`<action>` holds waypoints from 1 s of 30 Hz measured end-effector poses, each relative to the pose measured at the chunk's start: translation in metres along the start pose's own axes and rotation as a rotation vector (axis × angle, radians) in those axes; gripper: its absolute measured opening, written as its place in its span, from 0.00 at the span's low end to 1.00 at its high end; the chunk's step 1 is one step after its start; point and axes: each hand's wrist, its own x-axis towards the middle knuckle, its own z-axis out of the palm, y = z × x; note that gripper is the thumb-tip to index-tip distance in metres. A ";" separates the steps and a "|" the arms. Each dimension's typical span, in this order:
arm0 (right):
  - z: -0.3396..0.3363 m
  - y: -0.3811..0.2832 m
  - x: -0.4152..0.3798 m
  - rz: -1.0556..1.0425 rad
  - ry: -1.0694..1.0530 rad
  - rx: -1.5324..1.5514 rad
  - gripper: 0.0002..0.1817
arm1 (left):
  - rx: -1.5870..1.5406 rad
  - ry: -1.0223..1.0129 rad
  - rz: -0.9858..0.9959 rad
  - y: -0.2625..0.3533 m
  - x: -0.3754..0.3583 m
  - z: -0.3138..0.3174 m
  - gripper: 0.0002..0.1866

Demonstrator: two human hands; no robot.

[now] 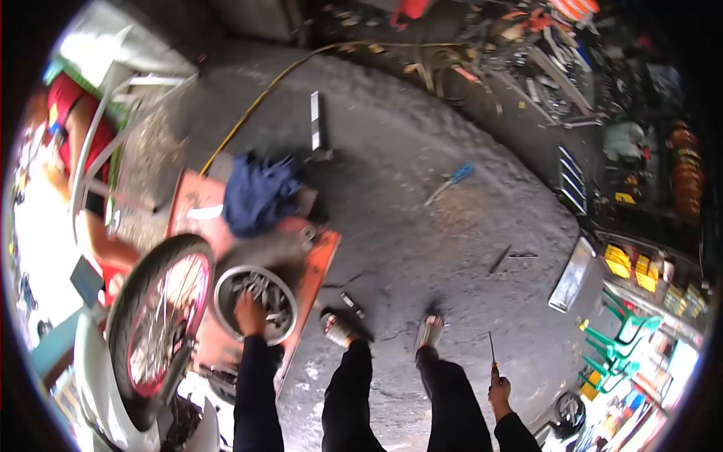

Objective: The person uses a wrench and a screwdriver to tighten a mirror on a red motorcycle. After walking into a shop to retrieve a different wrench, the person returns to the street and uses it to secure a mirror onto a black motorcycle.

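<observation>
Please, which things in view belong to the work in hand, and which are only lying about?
Likely part of the work:
- screwdriver, in the right hand
- bowl of metal parts, where the left hand reaches in

Apparently just lying about:
- dark blue cloth, on the red bench
- blue-handled tool, on the floor
- pale strip, on the floor

Slim screwdriver, bowl (metal parts inside)
</observation>
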 end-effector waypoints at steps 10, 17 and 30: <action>-0.222 -0.554 0.345 -0.277 -0.111 0.932 0.14 | -0.475 -0.883 -0.716 0.124 -0.077 -0.172 0.12; -0.363 -0.846 0.641 -0.631 0.293 0.722 0.20 | -0.570 -0.826 -0.858 0.404 0.034 -0.208 0.14; -0.285 -0.505 0.209 -0.912 -0.493 -0.881 0.44 | -1.073 -0.498 -1.361 0.607 -0.313 -0.345 0.17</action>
